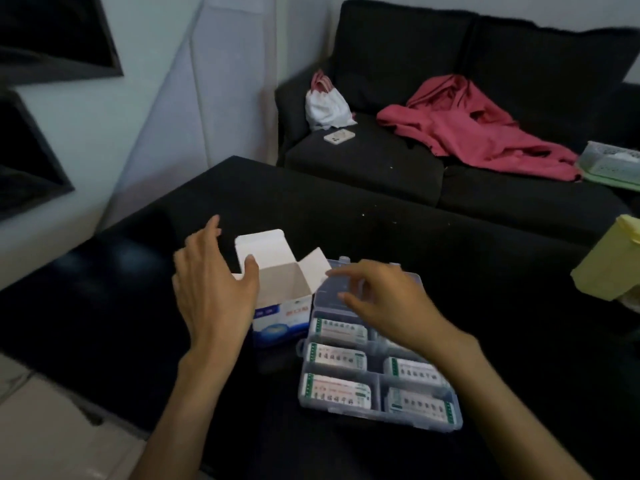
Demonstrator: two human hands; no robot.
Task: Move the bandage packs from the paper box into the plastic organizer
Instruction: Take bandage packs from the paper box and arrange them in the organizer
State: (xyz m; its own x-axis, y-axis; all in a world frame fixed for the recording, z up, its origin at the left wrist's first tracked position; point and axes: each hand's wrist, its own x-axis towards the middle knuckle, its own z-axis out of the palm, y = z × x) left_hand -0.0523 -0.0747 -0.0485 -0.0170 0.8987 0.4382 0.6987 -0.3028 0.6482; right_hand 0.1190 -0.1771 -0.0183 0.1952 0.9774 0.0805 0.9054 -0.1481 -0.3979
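A white and blue paper box [282, 306] stands on the black table with its top flaps open; its inside looks empty. Right of it lies a clear plastic organizer [377, 415] with several bandage packs [337, 391] in its compartments. My left hand [214, 289] hovers at the box's left side, fingers straight, thumb by the box rim. My right hand [384, 299] is over the organizer's far compartments, fingers loosely bent and holding nothing.
The black table [485, 289] stretches to a dark sofa [381, 161] behind it, which holds a pink garment [481, 129], a white bag [325, 105] and a phone [339, 136]. A yellow-green box [609, 268] sits at the table's right edge.
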